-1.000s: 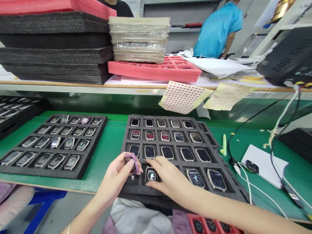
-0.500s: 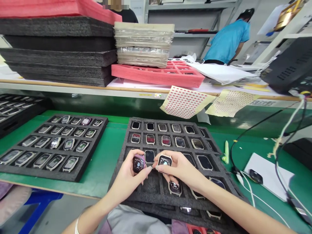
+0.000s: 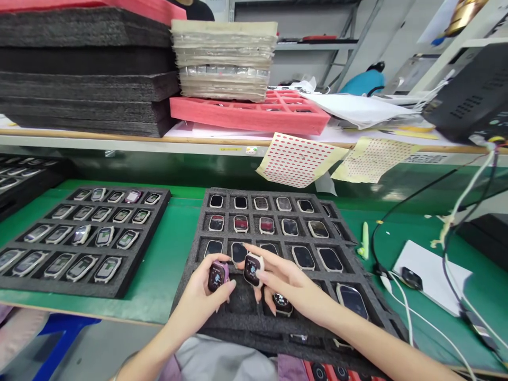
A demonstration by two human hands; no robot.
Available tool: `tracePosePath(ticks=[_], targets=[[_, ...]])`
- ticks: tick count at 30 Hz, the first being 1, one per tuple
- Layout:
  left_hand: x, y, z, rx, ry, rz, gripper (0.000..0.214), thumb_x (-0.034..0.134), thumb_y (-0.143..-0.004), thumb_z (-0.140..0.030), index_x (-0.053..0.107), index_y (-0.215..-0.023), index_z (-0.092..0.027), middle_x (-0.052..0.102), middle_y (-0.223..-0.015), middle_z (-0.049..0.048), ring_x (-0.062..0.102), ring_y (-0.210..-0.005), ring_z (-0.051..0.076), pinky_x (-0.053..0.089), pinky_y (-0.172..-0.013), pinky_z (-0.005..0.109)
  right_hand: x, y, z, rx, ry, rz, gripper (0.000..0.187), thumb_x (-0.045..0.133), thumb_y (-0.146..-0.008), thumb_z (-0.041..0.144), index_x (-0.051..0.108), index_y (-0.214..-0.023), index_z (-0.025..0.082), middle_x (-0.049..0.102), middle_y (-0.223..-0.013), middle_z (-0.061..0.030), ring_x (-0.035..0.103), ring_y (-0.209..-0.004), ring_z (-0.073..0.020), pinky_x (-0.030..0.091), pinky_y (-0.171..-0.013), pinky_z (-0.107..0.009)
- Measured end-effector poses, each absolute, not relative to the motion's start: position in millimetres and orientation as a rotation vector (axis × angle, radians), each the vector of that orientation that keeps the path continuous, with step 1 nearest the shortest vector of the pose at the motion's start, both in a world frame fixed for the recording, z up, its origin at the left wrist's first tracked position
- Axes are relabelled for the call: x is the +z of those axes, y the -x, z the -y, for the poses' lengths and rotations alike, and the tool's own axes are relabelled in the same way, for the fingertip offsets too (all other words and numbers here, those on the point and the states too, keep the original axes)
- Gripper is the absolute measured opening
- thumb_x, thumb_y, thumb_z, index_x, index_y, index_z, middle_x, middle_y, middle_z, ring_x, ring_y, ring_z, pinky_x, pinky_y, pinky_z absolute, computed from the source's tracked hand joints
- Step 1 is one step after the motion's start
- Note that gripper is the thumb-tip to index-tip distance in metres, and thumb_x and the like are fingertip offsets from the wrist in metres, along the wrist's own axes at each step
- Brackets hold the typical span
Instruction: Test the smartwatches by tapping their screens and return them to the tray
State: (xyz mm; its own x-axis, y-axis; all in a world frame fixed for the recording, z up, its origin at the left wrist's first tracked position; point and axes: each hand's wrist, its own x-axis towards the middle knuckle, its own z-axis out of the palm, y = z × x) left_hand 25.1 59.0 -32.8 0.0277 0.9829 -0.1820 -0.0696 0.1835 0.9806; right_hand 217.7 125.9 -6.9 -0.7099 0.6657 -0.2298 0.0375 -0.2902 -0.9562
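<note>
My left hand (image 3: 200, 299) is closed round a purple smartwatch body (image 3: 217, 276), its lit screen facing me. My right hand (image 3: 288, 288) pinches a pale cream smartwatch body (image 3: 252, 268) between thumb and fingers, and a third watch body (image 3: 281, 303) sits under its lower fingers. Both hands hover over the front row of a black foam tray (image 3: 206, 225) whose pockets hold several watch bodies. The two held watches are side by side, nearly touching.
A second black foam tray (image 3: 156, 222) of watches lies to the left on the green mat (image 3: 178, 243). Cables (image 3: 397, 301), a white card (image 3: 436, 264) and a green marker (image 3: 364, 235) lie to the right. Foam stacks (image 3: 87, 74) and a pink tray (image 3: 246, 116) fill the shelf behind.
My right hand lifted a cream watch body from the front row and brought it beside the purple one. Both hands have since dropped slightly; the person in blue has bent lower.
</note>
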Motion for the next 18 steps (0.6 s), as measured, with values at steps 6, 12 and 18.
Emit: tracePosePath(ticks=[6, 12, 18], targets=[[-34, -28, -59, 1.122, -1.038, -1.209, 0.031, 0.059, -0.082, -0.022, 0.045, -0.11, -0.02, 0.047, -0.071, -0.0066, 0.043, -0.049, 0.005, 0.036, -0.048, 0.017, -9, -214, -119, 2.033, 0.786, 1.51, 0.042, 0.063, -0.086, 0.029, 0.052, -0.125, 0.019, 0.061, -0.111, -0.0103, 0.062, -0.058, -0.0092, 0.048, -0.046, -0.018], [-33, -31, -58, 1.13, -1.065, -1.248, 0.03, 0.057, -0.082, -0.017, 0.046, -0.109, -0.021, 0.046, -0.075, -0.006, 0.043, -0.051, 0.005, 0.036, -0.05, 0.018, -13, -214, -118, 2.054, 0.761, 1.506, 0.042, 0.064, -0.085, 0.03, 0.054, -0.124, 0.017, 0.062, -0.106, -0.0103, 0.064, -0.058, -0.0104, 0.05, -0.047, -0.019], [-38, -28, -55, 1.057, -1.202, -1.271, 0.029, 0.052, -0.08, -0.011, 0.049, -0.107, -0.021, 0.048, -0.082, -0.0036, 0.043, -0.058, 0.008, 0.038, -0.056, 0.021, -19, -216, -119, 2.067, 0.764, 1.5, 0.038, 0.066, -0.085, 0.028, 0.057, -0.12, 0.015, 0.063, -0.098, -0.0081, 0.063, -0.053, -0.0091, 0.051, -0.047, -0.019]])
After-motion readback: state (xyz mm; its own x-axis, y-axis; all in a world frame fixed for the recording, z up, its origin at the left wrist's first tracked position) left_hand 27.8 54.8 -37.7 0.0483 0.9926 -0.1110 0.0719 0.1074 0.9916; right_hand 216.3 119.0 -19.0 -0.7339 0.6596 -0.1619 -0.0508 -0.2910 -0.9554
